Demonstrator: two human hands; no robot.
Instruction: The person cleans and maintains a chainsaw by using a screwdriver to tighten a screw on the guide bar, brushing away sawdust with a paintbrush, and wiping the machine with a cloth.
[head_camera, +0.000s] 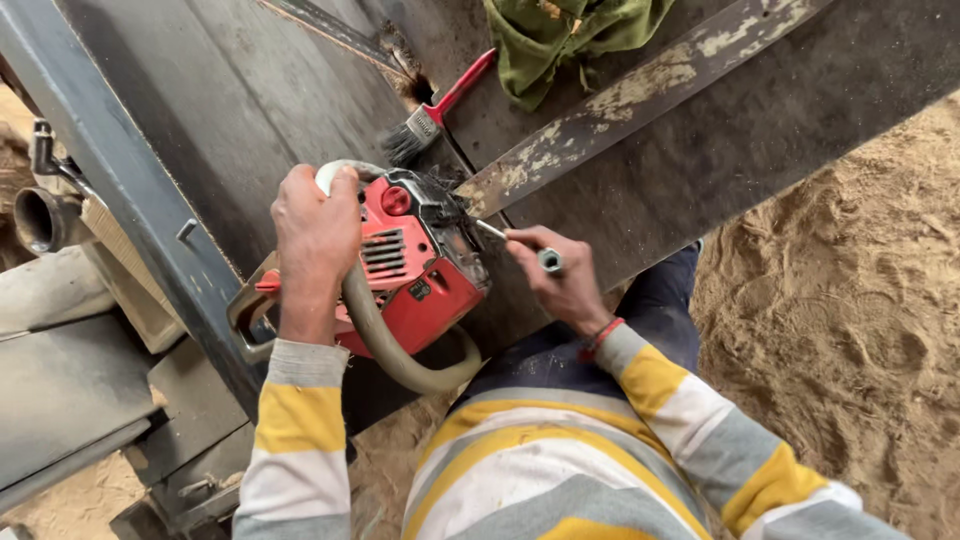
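My left hand (318, 235) clamps the saw (420, 265) handle; my right hand (560, 280), fingers closed on a driver (520, 243), points its tip left into the saw's side.

paintbrush (420, 125), cloth (560, 35) crowd top (right bare)

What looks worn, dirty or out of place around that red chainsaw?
The chainsaw's guide bar looks worn: its paint has flaked into pale patches. Dark grime cakes the red chainsaw body near where the right hand holds a metal tool. The left hand grips the handle. A green cloth lies crumpled beside a red-handled brush.
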